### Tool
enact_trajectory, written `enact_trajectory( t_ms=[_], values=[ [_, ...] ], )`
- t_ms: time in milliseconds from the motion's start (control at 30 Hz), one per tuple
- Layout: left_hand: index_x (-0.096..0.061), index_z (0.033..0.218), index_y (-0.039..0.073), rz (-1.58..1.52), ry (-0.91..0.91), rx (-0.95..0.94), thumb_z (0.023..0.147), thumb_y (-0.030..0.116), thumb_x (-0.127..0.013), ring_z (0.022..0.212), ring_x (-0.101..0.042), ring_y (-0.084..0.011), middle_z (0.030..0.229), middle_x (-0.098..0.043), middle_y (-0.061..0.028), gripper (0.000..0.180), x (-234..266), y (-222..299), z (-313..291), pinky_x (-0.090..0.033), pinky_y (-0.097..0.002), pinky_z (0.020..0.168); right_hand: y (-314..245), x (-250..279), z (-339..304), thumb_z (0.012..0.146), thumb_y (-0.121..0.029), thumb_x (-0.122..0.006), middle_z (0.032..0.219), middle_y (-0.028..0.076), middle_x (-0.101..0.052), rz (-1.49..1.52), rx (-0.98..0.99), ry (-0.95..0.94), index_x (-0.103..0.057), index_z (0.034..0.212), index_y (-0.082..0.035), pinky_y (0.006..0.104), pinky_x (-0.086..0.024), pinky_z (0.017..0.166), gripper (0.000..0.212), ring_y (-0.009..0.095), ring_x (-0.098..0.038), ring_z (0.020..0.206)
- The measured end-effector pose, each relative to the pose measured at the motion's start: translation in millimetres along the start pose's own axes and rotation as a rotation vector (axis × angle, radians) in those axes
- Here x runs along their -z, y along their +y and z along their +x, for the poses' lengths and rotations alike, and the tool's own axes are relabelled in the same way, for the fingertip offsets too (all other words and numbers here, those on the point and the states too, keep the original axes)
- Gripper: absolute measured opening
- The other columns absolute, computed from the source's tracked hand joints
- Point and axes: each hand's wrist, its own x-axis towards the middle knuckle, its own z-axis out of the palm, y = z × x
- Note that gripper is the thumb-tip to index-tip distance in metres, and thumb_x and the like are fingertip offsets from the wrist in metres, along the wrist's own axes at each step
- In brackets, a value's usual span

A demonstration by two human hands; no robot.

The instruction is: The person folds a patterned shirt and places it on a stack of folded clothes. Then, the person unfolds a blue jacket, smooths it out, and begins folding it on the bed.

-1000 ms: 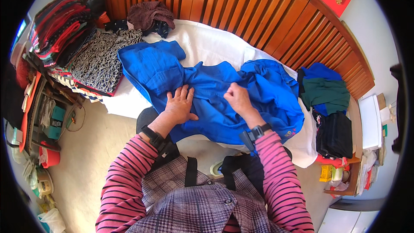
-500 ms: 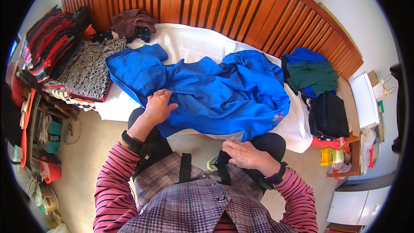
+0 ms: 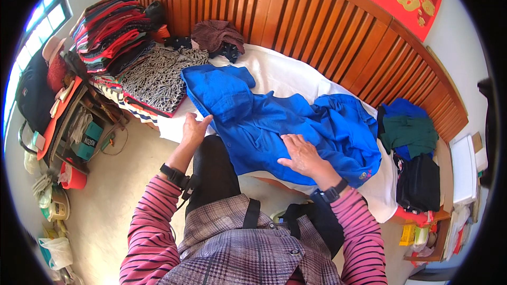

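Note:
A bright blue jacket [image 3: 274,121] lies spread across the white sheet [image 3: 288,76] of a bed. My left hand [image 3: 194,129] rests open at the bed's near edge, fingertips touching the jacket's left side. My right hand [image 3: 301,154] lies flat, fingers apart, on the jacket's lower middle. Both wrists wear dark watches, and my sleeves are pink and black striped.
A wooden slatted headboard [image 3: 317,31] runs behind the bed. A black-and-white patterned garment [image 3: 156,79] and a tall stack of folded clothes [image 3: 111,34] lie left. A brown garment [image 3: 216,36] sits at the back. Green, blue and black folded clothes [image 3: 409,142] lie right. Clutter lines the floor at left.
My right hand has come up from near my lap onto the jacket. My left hand slid left to the jacket's edge. The view shifted a little.

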Motion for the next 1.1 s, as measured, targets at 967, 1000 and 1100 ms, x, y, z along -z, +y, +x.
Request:
enact_trajectory(
  t_ms=[967,1000,1100],
  values=[
    [-0.059,0.123,-0.001,-0.753,-0.458,0.229,0.093,0.015,-0.067,0.1,-0.068,-0.0277,0.115,-0.067,-0.0168,0.036,-20.8,67.8,-46.3,-0.058,-0.0403,0.088,-82.9,40.2,-82.7,0.085,0.002,-0.059,0.096,0.01,-0.067,0.701,0.345,-0.207,-0.063,0.105,-0.006,0.0393,-0.055,0.07,0.022,0.032,-0.067,0.083],
    [-0.058,0.124,-0.002,-0.895,-0.388,0.194,0.094,0.016,-0.066,0.101,-0.068,-0.0281,0.115,-0.066,-0.0168,0.036,-9.1,58.9,-44.4,-0.058,-0.0411,0.089,-80.5,40.0,-84.2,0.085,0.002,-0.059,0.096,0.01,-0.067,0.707,0.33,-0.206,-0.062,0.105,-0.006,0.0396,-0.055,0.07,0.022,0.032,-0.067,0.083],
    [-0.051,0.133,-0.002,-1.234,-0.265,0.197,0.099,0.019,-0.059,0.106,-0.066,-0.0294,0.124,-0.063,-0.0182,0.04,23.8,26.8,-41.3,-0.056,-0.0438,0.094,-75.8,37.9,-84.0,0.085,0.001,-0.057,0.093,0.012,-0.066,0.693,0.291,-0.22,-0.06,0.104,-0.006,0.0417,-0.054,0.07,0.02,0.034,-0.066,0.083]
  ],
)
